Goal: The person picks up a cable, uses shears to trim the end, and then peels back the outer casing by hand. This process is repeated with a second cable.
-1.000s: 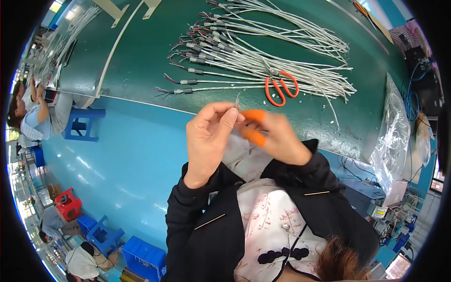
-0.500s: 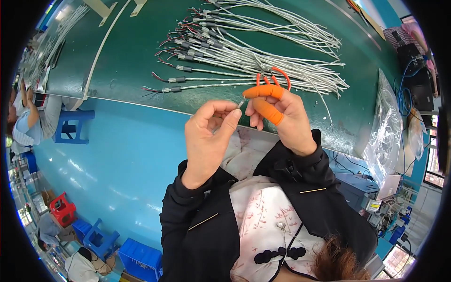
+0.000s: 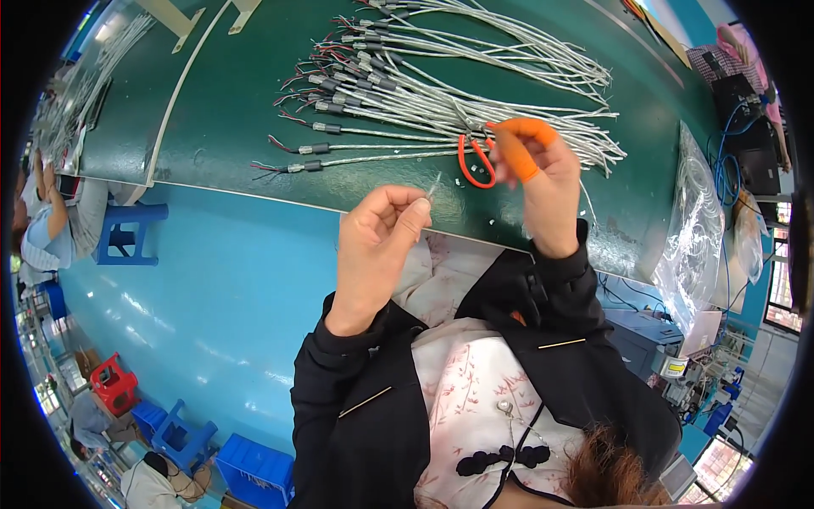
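Note:
My left hand (image 3: 377,242) is raised in front of my chest, thumb and forefinger pinched on a short silvery wire scrap (image 3: 434,182) that sticks up from the fingertips. My right hand (image 3: 543,182), with orange rubber cots on thumb and forefinger, is out over the green table (image 3: 220,127). Its fingertips are at the orange handles of the scissors (image 3: 473,163), which lie on the cables. Whether the fingers grip the scissors is hidden. A spread bundle of grey cables (image 3: 441,85) with dark sleeves and stripped red and black ends lies behind the scissors.
A clear plastic bag (image 3: 699,229) hangs over the table's right end. Blue stools (image 3: 127,233) stand on the blue floor at left, where another person (image 3: 51,229) sits at a bench. Blue crates (image 3: 254,471) sit lower left.
My hands were together in front of me; the right hand has moved away to the scissors on the table. The left hand stays raised, pinching the wire scrap.

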`<action>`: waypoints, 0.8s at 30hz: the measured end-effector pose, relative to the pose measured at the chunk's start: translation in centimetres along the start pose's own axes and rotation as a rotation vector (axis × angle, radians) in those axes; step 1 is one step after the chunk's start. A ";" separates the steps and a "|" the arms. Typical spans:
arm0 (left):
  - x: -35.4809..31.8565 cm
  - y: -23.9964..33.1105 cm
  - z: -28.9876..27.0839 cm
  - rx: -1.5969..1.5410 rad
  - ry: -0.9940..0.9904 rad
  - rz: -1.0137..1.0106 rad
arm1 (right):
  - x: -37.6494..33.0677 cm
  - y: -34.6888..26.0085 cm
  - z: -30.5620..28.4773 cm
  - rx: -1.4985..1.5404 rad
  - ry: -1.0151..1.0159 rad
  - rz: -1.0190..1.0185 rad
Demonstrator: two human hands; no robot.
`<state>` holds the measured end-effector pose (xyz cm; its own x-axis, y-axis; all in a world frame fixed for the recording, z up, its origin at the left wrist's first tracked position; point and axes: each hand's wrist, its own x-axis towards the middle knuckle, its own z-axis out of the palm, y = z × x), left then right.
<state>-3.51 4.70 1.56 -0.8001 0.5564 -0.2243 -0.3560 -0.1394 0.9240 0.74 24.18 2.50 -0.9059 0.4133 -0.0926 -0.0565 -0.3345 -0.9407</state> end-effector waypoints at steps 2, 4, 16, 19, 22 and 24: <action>0.0 -0.3 -0.3 -0.052 0.023 0.025 | 1.1 0.4 -1.6 -0.791 0.071 -0.421; 0.1 -0.3 -0.2 -0.093 0.026 0.032 | 1.5 1.1 -2.2 -1.185 0.106 -0.634; 0.3 -0.2 -0.4 -0.234 0.066 0.018 | 2.1 1.6 -2.4 -1.695 0.011 -0.557; 0.3 -0.5 -0.7 -0.259 0.070 0.001 | 0.4 -0.2 -2.0 -0.823 -0.041 -0.180; 0.5 -0.7 -0.8 -0.280 0.052 0.017 | -1.5 -1.3 -1.2 -0.842 -0.202 -0.151; 0.5 -0.8 -0.6 -0.260 0.063 0.027 | -2.2 -1.8 -1.0 -0.847 -0.272 -0.136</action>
<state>-3.90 4.55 0.52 -0.8364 0.4988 -0.2272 -0.4397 -0.3633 0.8214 3.24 24.72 4.05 -0.9881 0.1526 0.0167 0.0600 0.4840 -0.8730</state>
